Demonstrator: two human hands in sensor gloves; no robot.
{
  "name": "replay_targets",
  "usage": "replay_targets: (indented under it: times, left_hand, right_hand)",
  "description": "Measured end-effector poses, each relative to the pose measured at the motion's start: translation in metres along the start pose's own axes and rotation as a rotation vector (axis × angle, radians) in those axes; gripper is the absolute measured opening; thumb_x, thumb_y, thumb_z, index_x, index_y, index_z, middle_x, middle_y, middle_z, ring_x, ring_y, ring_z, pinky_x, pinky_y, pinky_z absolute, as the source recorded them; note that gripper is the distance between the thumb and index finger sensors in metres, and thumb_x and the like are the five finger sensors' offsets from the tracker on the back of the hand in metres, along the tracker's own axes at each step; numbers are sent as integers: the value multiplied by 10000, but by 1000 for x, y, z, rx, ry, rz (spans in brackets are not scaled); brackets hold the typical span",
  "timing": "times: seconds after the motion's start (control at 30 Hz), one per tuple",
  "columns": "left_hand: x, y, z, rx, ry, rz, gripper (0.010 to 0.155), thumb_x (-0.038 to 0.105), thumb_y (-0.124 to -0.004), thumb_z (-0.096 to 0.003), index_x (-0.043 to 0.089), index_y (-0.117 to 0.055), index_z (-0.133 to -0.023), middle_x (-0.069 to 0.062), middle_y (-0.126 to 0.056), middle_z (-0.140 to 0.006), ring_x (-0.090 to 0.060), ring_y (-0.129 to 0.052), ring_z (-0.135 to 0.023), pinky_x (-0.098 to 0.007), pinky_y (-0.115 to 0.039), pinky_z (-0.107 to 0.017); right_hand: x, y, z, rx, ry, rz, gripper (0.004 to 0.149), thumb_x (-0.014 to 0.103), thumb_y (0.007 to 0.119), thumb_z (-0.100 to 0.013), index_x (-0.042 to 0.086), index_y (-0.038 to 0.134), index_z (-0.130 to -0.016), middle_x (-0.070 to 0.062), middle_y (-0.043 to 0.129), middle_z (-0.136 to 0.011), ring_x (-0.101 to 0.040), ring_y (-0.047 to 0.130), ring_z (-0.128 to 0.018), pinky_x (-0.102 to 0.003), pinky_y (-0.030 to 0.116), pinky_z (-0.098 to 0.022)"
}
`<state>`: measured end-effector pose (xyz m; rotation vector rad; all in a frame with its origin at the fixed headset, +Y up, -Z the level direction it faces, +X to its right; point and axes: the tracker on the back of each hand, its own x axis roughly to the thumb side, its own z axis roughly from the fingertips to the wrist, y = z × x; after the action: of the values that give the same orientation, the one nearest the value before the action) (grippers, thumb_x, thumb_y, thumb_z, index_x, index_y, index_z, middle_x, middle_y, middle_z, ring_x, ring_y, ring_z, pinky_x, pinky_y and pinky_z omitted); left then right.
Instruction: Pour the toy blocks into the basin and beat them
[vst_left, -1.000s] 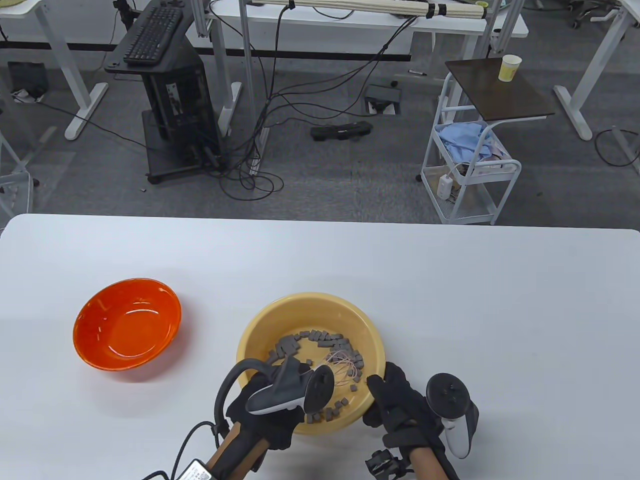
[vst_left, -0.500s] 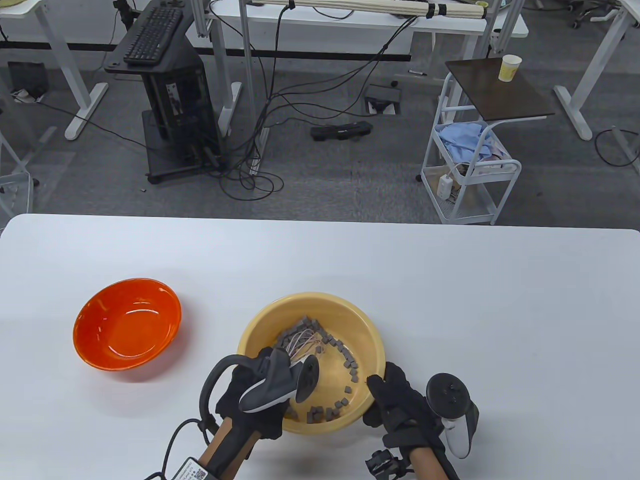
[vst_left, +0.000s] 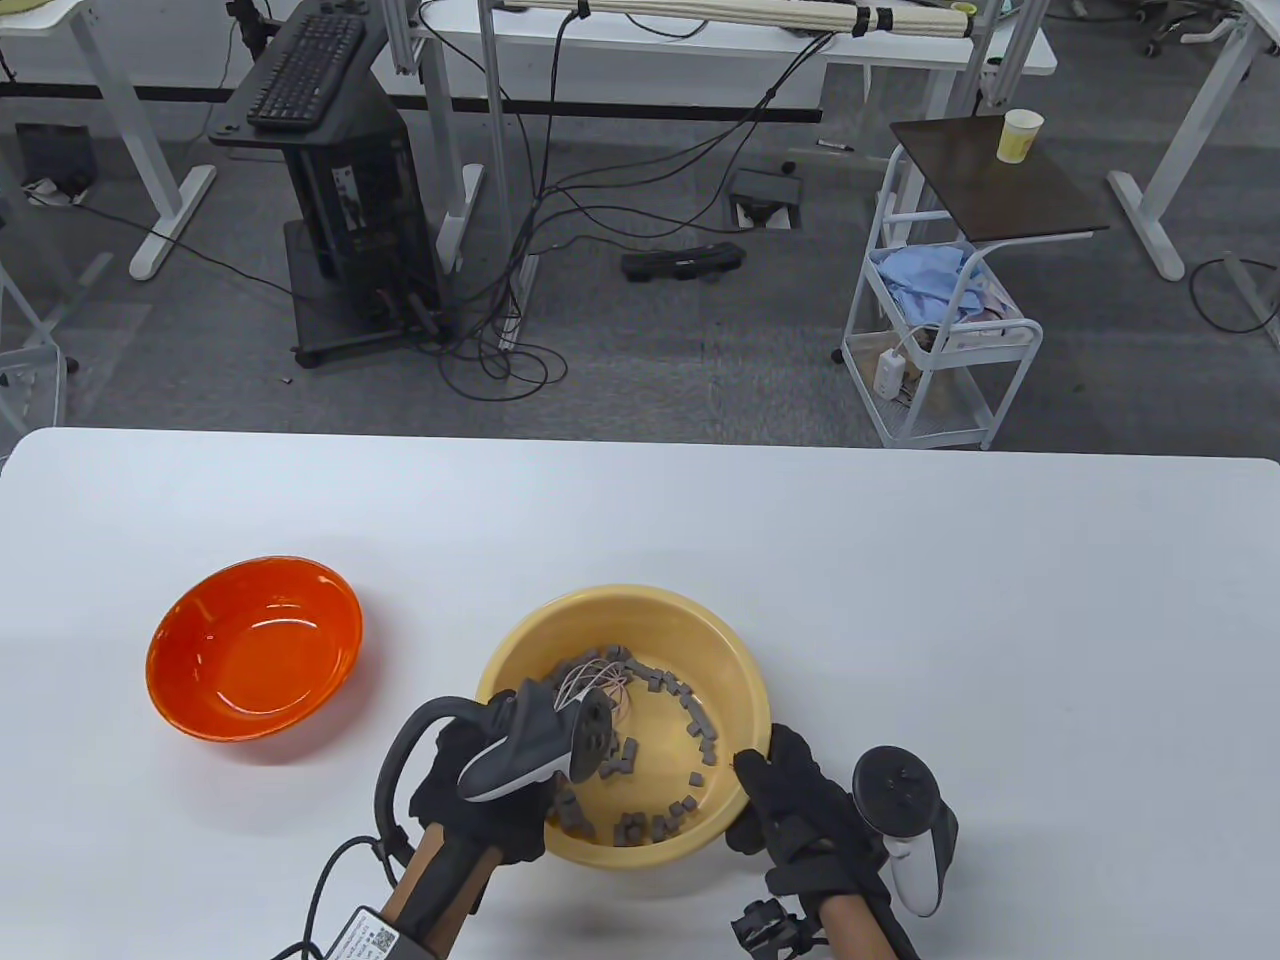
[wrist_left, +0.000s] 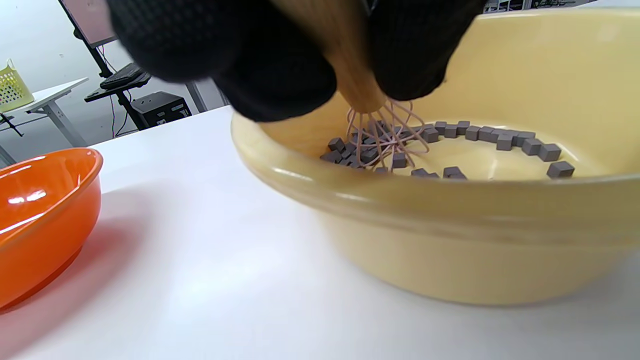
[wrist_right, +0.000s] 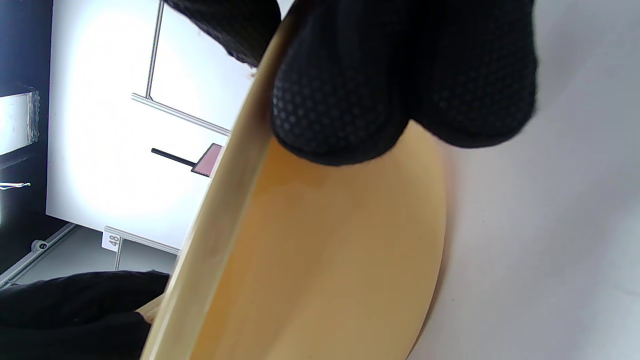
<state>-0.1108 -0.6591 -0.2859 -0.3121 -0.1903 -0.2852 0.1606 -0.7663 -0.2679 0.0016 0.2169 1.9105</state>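
Toy blocks (vst_left: 690, 715) lie scattered inside the yellow basin (vst_left: 640, 603) near the desk's (vst_left: 900, 560) front edge. The left hand (vst_left: 480, 800) has its fingers (wrist_left: 280, 65) curled round a whisk (wrist_left: 385, 137) among them; the right hand (vst_left: 800, 810) grips the basin's right rim. Too hard a sweep could flick cubes over the rim or tip the basin.
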Motion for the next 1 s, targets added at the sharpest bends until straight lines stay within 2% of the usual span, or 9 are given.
replay_targets:
  times: [0.23, 0.3, 0.37, 0.5, 0.63, 0.77, 1.0]
  left_hand:
    - [-10, 19, 23, 97, -26, 61, 572, 397, -744, -651, 56, -675, -1104, -213, -869, -893, -134, -988, -570, -338, -878, -424]
    - [-17, 19, 28, 102, -82, 90, 589, 374, -683, -671, 17, -602, -1132, -233, -817, -921, -143, -966, -608, -355, -865, -451]
    - [-26, 17, 32, 159, -125, 120, 609, 353, -619, -682, -31, -534, -1146, -255, -784, -929, -151, -955, -627, -368, -860, -462]
    - [-53, 9, 39, 259, -108, 192, 616, 314, -547, -689, -87, -452, -1147, -295, -733, -947, -175, -937, -662, -394, -853, -486]
    - [-84, -7, 41, 365, -52, 272, 601, 260, -550, -683, -112, -433, -1141, -331, -687, -991, -235, -943, -741, -447, -857, -530]
    - [-107, -36, 39, 401, 16, 266, 608, 225, -544, -672, -147, -395, -1129, -367, -660, -1000, -252, -945, -747, -455, -857, -537]
    - [-129, -82, 33, 287, 84, 291, 611, 219, -539, -674, -140, -365, -1137, -371, -644, -1006, -261, -937, -758, -471, -847, -548]
  right_hand:
    - [0, 0, 0, 0, -1, 1, 645, 243, 647, -713, -203, 341, -1065, -276, 822, -719, -254, 974, -389, -508, 872, -417]
    - [0, 0, 0, 0, -1, 1, 645, 243, 647, -713, -204, 340, -1065, -274, 823, -719, -254, 974, -389, -508, 872, -417]
    - [0, 0, 0, 0, -2, 3, 646, 242, 646, -713, -205, 340, -1064, -274, 823, -718, -254, 974, -389, -508, 871, -417]
    - [0, 0, 0, -1, -3, 6, 647, 243, 646, -713, -205, 339, -1064, -274, 822, -720, -255, 974, -389, -509, 871, -418]
    - [0, 0, 0, -2, -3, 9, 648, 245, 645, -713, -205, 339, -1064, -274, 823, -720, -254, 974, -389, -509, 871, -417]
    - [0, 0, 0, -1, -4, 14, 648, 244, 645, -714, -207, 339, -1063, -274, 822, -721, -256, 973, -390, -510, 870, -418]
    - [0, 0, 0, -4, -6, 27, 649, 246, 643, -714, -207, 338, -1064, -275, 822, -722, -257, 973, -391, -511, 870, -417]
